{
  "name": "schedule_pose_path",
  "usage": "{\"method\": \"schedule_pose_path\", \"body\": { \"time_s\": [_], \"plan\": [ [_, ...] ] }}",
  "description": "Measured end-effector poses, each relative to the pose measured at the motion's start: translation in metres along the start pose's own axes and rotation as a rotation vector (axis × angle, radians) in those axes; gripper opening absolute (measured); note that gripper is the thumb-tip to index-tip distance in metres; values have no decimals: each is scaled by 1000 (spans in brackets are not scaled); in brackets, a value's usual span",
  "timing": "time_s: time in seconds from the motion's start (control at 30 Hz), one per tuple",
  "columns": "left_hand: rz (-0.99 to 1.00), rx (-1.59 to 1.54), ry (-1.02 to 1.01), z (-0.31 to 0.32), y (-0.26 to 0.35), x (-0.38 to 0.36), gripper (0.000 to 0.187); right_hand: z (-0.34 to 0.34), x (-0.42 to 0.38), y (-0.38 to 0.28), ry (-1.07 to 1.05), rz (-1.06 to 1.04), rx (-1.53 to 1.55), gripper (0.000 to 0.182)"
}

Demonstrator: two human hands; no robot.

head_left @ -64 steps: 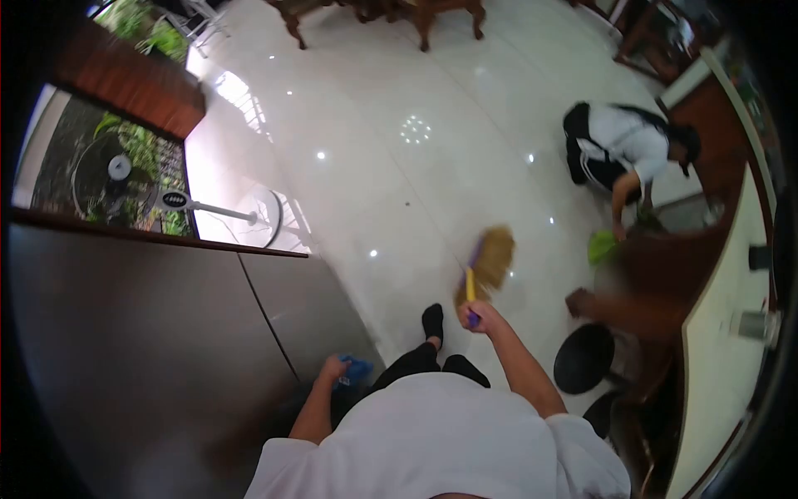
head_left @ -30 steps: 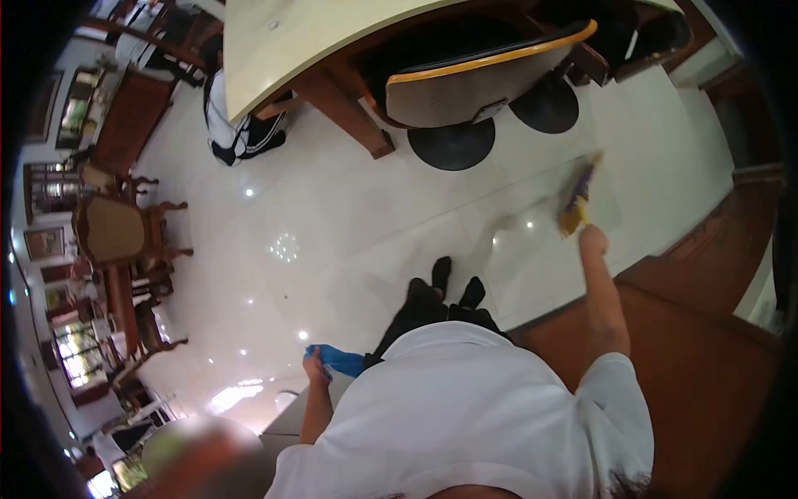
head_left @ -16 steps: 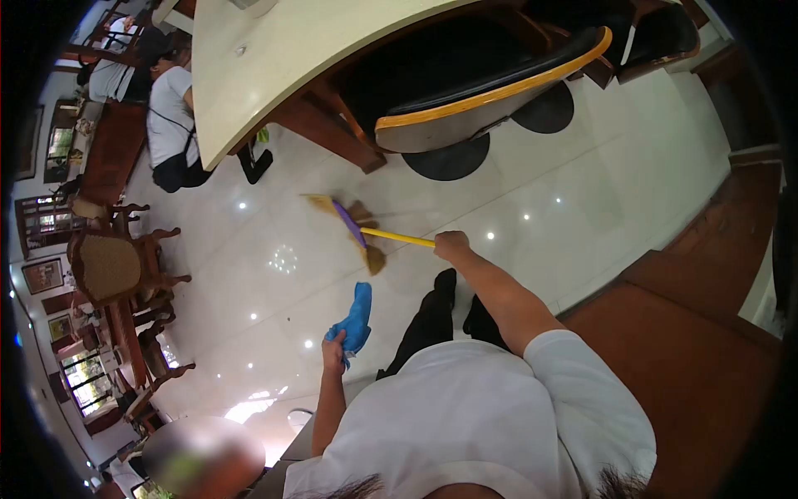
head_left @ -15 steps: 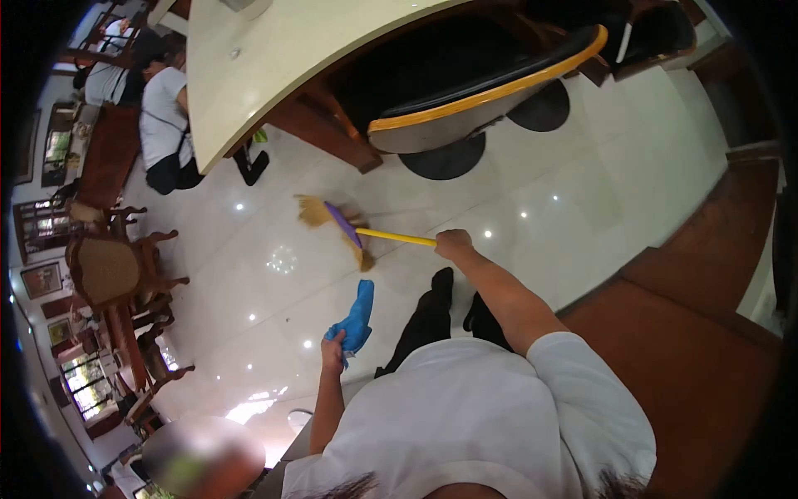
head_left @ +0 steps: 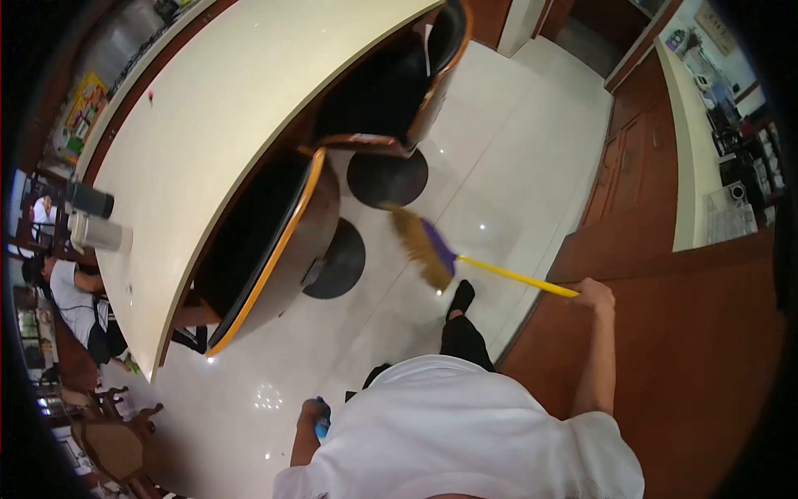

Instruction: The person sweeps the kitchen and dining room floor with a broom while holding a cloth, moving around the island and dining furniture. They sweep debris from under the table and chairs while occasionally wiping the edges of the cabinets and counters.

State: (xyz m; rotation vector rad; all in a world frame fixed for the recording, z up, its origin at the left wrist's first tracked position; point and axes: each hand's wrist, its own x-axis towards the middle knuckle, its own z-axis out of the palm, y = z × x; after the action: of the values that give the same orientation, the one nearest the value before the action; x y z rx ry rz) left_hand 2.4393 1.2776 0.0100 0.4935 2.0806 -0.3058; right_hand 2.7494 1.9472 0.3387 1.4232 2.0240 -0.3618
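Note:
My right hand is closed round the end of the yellow handle of a broom. Its tan bristles and purple binding are held out in front of me over the tiled floor, with my black-clad foot close by. Low at my left side, my left hand grips a crumpled blue bundle, soft like cloth or thin plastic. Most of that bundle is hidden behind the hand and my white shirt.
A curved cream counter runs along the left, with black-padded chairs on round dark bases against it. Brown wooden cabinets line the right side. Another person is beyond the counter's far left end, near a carved wooden chair.
My view has turned right and moved along the counter. The broom has swung to the right with my right hand, and the left hand with the blue bundle is now closer to my body.

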Motion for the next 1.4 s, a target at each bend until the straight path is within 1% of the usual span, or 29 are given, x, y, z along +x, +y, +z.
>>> {"method": "schedule_pose_path", "body": {
  "time_s": [0.03,0.1,0.13,0.2,0.23,0.3,0.37,0.4,0.43,0.5,0.53,0.6,0.63,0.67,0.7,0.73,0.77,0.8,0.83,0.87,0.9,0.93,1.03,1.07,1.17,1.2,1.23,1.33,1.4],
  "plan": [
    [465,301,34,-14,3,29,29,-10,17,17,-5,0,12,31],
    [223,80,-27,-91,78,23,29,-34,56,60,66,132,58,29],
    [222,95,-20,-124,106,22,29,-38,81,76,116,142,65,30],
    [59,-224,-14,-180,164,24,27,-62,112,88,166,191,129,31],
    [61,-216,-13,-202,190,24,27,-72,124,94,208,237,170,32],
    [9,-599,5,-256,251,2,26,-92,152,112,204,286,212,33],
    [-88,-750,-13,-289,298,-4,26,-111,177,132,191,331,236,35],
    [-31,-574,14,-306,320,-7,26,-122,193,148,220,369,266,36],
    [-43,-575,0,-302,324,9,26,-135,210,163,251,405,295,37],
    [44,-617,-41,-287,324,46,25,-174,237,186,129,466,374,35],
    [31,-627,-53,-285,334,50,25,-200,251,192,112,488,361,34],
    [-29,-811,-163,-282,349,64,25,-246,285,199,73,529,326,31],
    [88,-440,-119,-280,355,80,24,-261,309,205,49,551,310,31],
    [25,-495,-185,-269,356,100,25,-273,333,207,120,553,262,29],
    [-37,-547,-254,-258,359,114,26,-285,358,202,114,558,254,29],
    [-90,-731,-241,-252,371,120,25,-303,388,197,74,520,200,29],
    [-142,-914,-228,-251,384,131,25,-318,417,190,36,486,147,30],
    [-188,-631,-270,-246,398,152,22,-324,457,180,18,437,67,30],
    [-115,-446,-317,-254,413,164,21,-326,498,171,-1,381,-16,30],
    [-145,-666,-324,-271,435,165,22,-344,521,131,-39,422,-42,30],
    [-178,-886,-330,-289,460,164,23,-333,569,121,28,371,-5,31],
    [-192,-976,-300,-314,480,163,23,-327,613,112,-49,278,77,31],
    [-213,-950,-186,-379,531,162,24,-309,728,42,-124,144,311,33],
    [-222,-946,-150,-400,544,161,25,-303,773,11,-176,88,286,35],
    [-271,-965,-44,-448,586,161,27,-330,846,-102,-119,-79,438,33],
    [-307,-976,-11,-466,606,158,27,-369,877,-172,-154,-163,402,29],
    [-334,-979,11,-477,623,157,28,-382,904,-205,-150,-181,431,25],
    [-407,-980,56,-495,677,156,30,-424,951,-255,-218,-287,578,28],
    [-454,-939,42,-497,712,146,31,-439,979,-261,-264,-345,638,31]
  ]
}}
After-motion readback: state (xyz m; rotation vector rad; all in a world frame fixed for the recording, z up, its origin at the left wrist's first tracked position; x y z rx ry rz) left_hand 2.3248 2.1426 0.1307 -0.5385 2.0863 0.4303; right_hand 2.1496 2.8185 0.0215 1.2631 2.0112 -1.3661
